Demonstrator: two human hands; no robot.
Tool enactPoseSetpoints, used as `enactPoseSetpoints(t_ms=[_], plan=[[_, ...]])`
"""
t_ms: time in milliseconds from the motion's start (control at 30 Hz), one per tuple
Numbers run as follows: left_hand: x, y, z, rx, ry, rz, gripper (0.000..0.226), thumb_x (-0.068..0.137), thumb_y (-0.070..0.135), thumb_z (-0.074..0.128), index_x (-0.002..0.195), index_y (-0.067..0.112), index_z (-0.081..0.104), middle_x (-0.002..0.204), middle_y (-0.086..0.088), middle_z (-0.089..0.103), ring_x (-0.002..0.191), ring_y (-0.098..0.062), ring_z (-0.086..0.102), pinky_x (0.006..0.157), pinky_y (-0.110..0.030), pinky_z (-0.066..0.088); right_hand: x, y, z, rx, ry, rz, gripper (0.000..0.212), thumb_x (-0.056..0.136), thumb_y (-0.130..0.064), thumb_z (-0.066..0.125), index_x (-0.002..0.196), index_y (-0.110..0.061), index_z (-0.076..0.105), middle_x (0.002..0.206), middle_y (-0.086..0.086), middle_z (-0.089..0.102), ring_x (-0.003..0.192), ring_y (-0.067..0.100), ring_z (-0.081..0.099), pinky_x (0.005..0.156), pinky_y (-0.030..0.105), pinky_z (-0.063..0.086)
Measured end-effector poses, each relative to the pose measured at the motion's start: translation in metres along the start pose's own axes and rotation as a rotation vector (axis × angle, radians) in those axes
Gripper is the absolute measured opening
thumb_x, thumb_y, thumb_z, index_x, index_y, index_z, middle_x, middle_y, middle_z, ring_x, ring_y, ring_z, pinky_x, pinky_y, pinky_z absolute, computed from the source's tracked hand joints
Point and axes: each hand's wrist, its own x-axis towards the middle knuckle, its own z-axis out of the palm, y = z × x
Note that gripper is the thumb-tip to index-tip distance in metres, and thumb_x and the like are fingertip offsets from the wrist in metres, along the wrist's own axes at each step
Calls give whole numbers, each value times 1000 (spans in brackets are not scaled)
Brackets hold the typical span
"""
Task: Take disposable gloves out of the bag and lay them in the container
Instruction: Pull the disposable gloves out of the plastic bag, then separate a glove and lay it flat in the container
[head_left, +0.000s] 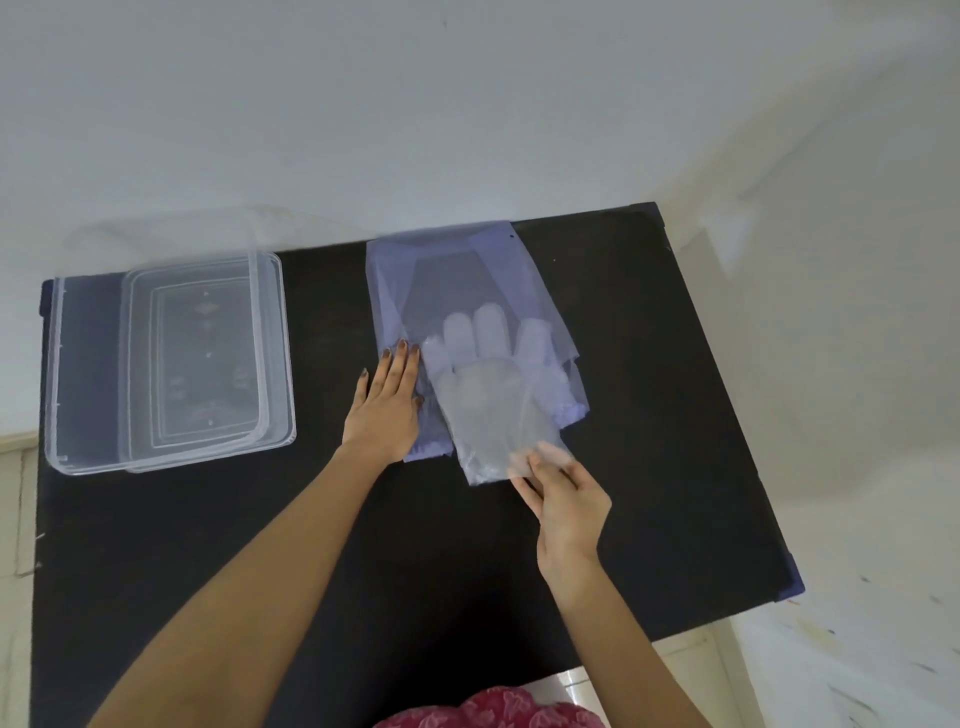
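A thin bluish plastic bag (457, 275) lies flat on the black table (649, 364), its mouth toward me. My left hand (387, 405) presses palm-down on the bag's near left edge. A clear disposable glove (488, 395) sticks halfway out of the bag, its fingers still under the bag's film. My right hand (563, 499) pinches the glove's cuff at the near end. A clear rectangular container (275, 364) stands at the table's left, apart from both hands.
The container rests partly on a clear lid or second tray (54, 374) at the table's left edge. A white wall runs behind the table. The table's right edge (748, 441) slants away, with pale floor beyond it.
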Motion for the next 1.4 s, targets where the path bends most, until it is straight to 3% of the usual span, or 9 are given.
enactPoseSetpoints(t_ms=[233, 433, 567, 633, 833, 1000, 1167, 1300, 1400], plan=[[-1, 2, -3, -2, -4, 7, 66, 100, 29, 26, 150, 16, -16, 160, -4, -18, 148, -22, -15, 120, -46, 0, -20, 8, -40, -59, 32, -61, 16, 84, -2, 70, 100, -1, 71, 95, 15, 74, 87, 23, 75, 67, 30, 61], [-2, 6, -5, 15, -9, -1, 68, 100, 32, 28, 150, 16, -15, 161, -4, -17, 148, -23, -14, 119, -46, -2, -24, 14, -70, -231, 39, -137, 14, 85, -5, 70, 98, -10, 72, 91, 8, 77, 86, 20, 75, 73, 35, 62], [-2, 7, -7, 20, -13, -8, 69, 100, 32, 31, 151, 16, -13, 161, -6, -14, 148, -25, -11, 119, -47, 1, -22, 15, -87, -371, 20, -192, 13, 85, -6, 69, 95, -15, 72, 84, 0, 77, 83, 14, 75, 66, 27, 61], [0, 10, -9, 4, -11, -23, 67, 100, 31, 31, 151, 16, -10, 162, -6, -12, 149, -25, -9, 119, -48, 2, -19, 14, -96, -423, 12, -183, 15, 85, -7, 70, 97, -14, 71, 88, 2, 76, 85, 16, 75, 70, 32, 63], [-7, 24, -13, -85, 152, -27, 55, 100, 21, 37, 150, 10, 19, 162, -9, 8, 149, -28, 8, 119, -49, 12, -6, 12, -121, -542, -54, -162, 28, 84, -7, 71, 110, -14, 65, 97, 5, 73, 90, 21, 73, 76, 44, 62], [-54, 63, -4, -317, 247, 51, 51, 97, 12, 43, 146, 13, 31, 160, -4, 17, 148, -22, 16, 121, -44, 13, -12, 9, -136, -504, -149, -200, 30, 85, -5, 69, 110, -20, 64, 100, 3, 72, 89, 18, 73, 69, 37, 63], [-132, 105, 26, -573, 247, -5, 42, 98, 16, 46, 139, 21, 43, 158, 2, 25, 146, -17, 23, 118, -39, 26, -18, 10, -148, -371, -203, -131, 27, 86, -3, 68, 109, -17, 63, 105, 7, 71, 91, 21, 73, 70, 36, 62], [-181, 133, 54, -493, 236, 92, 38, 97, 17, 46, 135, 19, 51, 154, 2, 35, 145, -11, 25, 120, -38, 22, -11, 13, -161, -257, -139, -19, 29, 86, 1, 67, 113, -8, 61, 108, 18, 68, 88, 26, 74, 66, 31, 61], [-203, 149, 71, -395, 244, 211, 43, 96, 38, 47, 135, 19, 51, 150, 1, 41, 143, -9, 28, 119, -40, 24, -9, 13, -168, -222, -150, 1, 29, 86, 2, 66, 114, -6, 59, 109, 18, 68, 89, 27, 73, 64, 28, 61]])
